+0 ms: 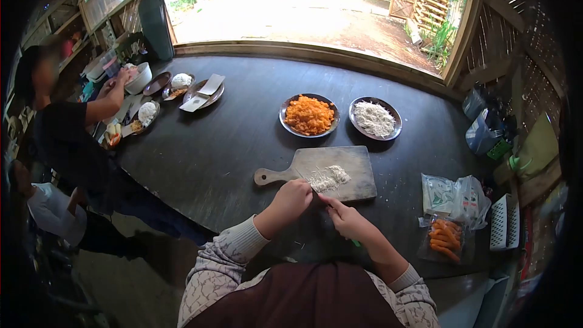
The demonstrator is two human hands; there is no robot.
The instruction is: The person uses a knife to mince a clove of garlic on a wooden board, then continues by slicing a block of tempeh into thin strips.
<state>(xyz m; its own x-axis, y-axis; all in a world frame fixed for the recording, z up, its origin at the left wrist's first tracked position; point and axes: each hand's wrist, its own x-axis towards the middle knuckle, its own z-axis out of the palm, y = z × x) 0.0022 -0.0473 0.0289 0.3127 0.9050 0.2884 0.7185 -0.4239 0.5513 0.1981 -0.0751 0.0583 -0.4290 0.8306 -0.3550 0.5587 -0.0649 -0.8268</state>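
Note:
A wooden cutting board (361, 173) with a handle lies on the dark table. Finely shredded pale food (328, 178) is heaped loosely on it. My right hand (352, 222) is closed around a knife (314, 195) at the board's near edge; a bit of green shows under the wrist. Against the far end of the dark blade is my left hand (291, 200), its fingers curled shut. What those fingers pinch, if anything, is hidden. Beyond the board stand a plate of orange shredded food (310, 115) and a plate of whitish shreds (375, 119).
At right lie a bag of carrots (445, 240), plastic packages (455, 197) and a white perforated basket (504, 223). Cutlery holders (483, 130) stand behind. A person (67, 127) works at left near a white bowl (138, 79) and plates of food; another person (54, 212) is nearer.

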